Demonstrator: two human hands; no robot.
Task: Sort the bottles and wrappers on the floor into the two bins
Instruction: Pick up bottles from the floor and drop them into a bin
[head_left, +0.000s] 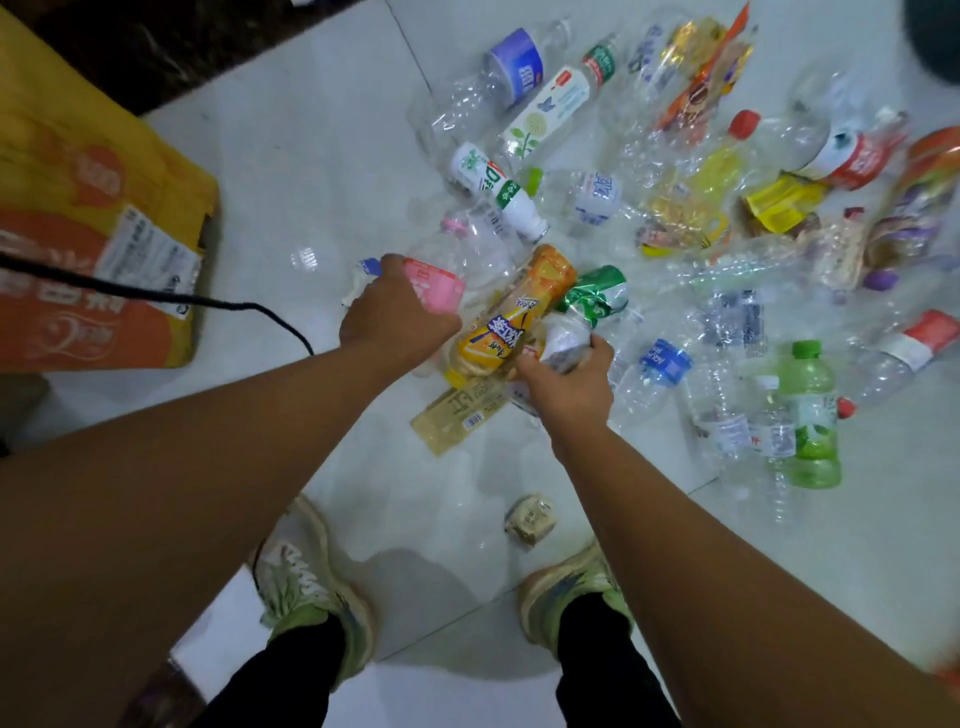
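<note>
My left hand (397, 317) grips the pink-labelled bottle (441, 270); my right hand (569, 382) clutches a crumpled wrapper (563, 338). I should lift both clear, then bin each separately.

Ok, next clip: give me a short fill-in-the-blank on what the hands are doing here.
1. The left hand grips a clear bottle with a ___ label.
2. The right hand closes on a crumpled ___.
3. The orange-and-yellow bottle lies ___ the two hands.

Missing: pink; wrapper; between

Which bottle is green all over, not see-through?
The green bottle with the green cap, lying at the right edge of the pile. The bottles around it are clear plastic with small labels.
</note>
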